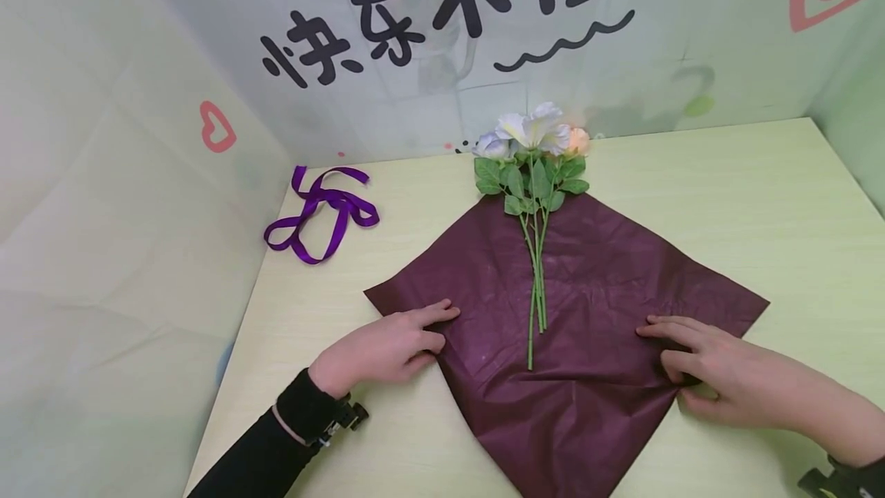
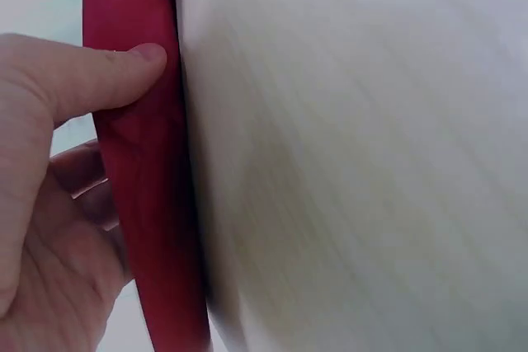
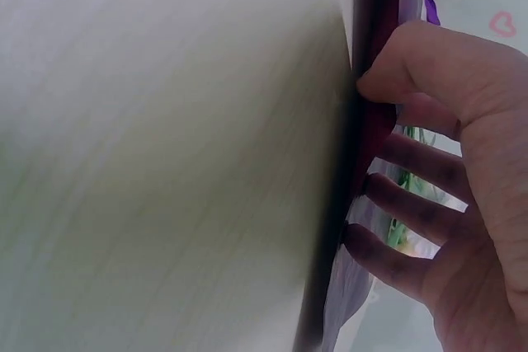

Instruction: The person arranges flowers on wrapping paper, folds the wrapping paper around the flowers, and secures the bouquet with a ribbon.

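A maroon sheet of wrapping paper (image 1: 601,290) lies spread on the table, one corner toward me. On it rests a small bunch of flowers (image 1: 535,137) with pale lilac, white and peach blooms; their green stems (image 1: 539,275) point toward me and the blooms extend past the paper's far side. My left hand (image 1: 390,348) pinches the paper's left edge; in the left wrist view its thumb (image 2: 124,76) presses the underside. At the right edge my right hand (image 1: 726,371) pinches the sheet, its thumb (image 3: 404,68) beneath and fingers on top.
A loose purple ribbon (image 1: 339,202) lies curled at the table's back left corner. Printed cloth backdrops (image 1: 228,37) with dark lettering stand behind and left of the pale wooden table (image 1: 781,214). Another panel (image 1: 857,114) rises at the right edge.
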The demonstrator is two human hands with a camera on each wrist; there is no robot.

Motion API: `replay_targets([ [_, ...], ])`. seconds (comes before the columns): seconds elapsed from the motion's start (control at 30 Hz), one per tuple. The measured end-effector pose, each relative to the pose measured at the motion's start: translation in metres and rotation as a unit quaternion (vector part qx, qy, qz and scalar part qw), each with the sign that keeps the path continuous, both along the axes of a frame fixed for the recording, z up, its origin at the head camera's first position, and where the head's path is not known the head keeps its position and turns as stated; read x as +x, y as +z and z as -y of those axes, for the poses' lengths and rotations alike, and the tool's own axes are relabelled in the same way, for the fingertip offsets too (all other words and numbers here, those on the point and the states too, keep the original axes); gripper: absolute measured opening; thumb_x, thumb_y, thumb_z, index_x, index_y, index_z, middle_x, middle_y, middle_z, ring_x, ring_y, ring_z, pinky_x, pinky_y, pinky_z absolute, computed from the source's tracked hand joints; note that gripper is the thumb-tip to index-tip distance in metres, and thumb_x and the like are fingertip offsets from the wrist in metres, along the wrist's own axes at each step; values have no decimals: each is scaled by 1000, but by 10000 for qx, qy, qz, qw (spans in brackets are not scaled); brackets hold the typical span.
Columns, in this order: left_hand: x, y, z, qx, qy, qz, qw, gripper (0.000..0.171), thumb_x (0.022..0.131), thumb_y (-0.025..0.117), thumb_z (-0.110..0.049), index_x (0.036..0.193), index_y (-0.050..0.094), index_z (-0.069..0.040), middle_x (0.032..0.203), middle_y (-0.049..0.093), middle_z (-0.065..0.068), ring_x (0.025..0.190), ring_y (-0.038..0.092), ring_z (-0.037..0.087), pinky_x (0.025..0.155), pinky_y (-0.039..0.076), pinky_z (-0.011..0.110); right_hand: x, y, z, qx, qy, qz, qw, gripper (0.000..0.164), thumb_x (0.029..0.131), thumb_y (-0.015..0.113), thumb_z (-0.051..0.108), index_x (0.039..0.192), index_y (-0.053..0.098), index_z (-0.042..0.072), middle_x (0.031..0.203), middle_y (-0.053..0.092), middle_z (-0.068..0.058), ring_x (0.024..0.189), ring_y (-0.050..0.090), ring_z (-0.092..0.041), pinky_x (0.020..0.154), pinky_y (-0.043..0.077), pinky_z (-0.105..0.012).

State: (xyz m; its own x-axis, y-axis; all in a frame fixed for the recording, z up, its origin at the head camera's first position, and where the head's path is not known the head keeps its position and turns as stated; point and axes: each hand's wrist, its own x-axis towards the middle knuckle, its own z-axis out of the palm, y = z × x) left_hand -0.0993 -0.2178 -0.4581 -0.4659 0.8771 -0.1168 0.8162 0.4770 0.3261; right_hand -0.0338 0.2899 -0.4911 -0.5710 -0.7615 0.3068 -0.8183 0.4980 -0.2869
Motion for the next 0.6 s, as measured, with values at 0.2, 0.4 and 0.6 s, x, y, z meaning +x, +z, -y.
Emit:
replay_targets([
  [0.2,-5,-3,5,275,59,401,9988,20,104,70,-6,87,66,-16,162,55,17,159,41,35,101,57,35,-3,-1,-2,-94,83,-35,9999,51,65,83,7,81,42,33,144,66,-10,145,49,-25,123,14,-9],
  [0.4,-12,-5,8,504,228,824,9951,16,101,71,-2,93,79,-13,161,58,12,158,42,33,110,54,39,-3,3,-3,-98,-138,435,9989,53,71,87,4,80,44,34,145,66,-12,130,67,-20,89,40,-3],
  [0.6,-16,-5,9,697,352,1096,9909,14,101,75,-5,96,85,-13,158,60,10,157,43,31,112,53,41,-3,6,-6,-35,-182,973,9951,51,80,86,2,80,45,32,146,65,-18,92,72,-3,64,34,-6],
])
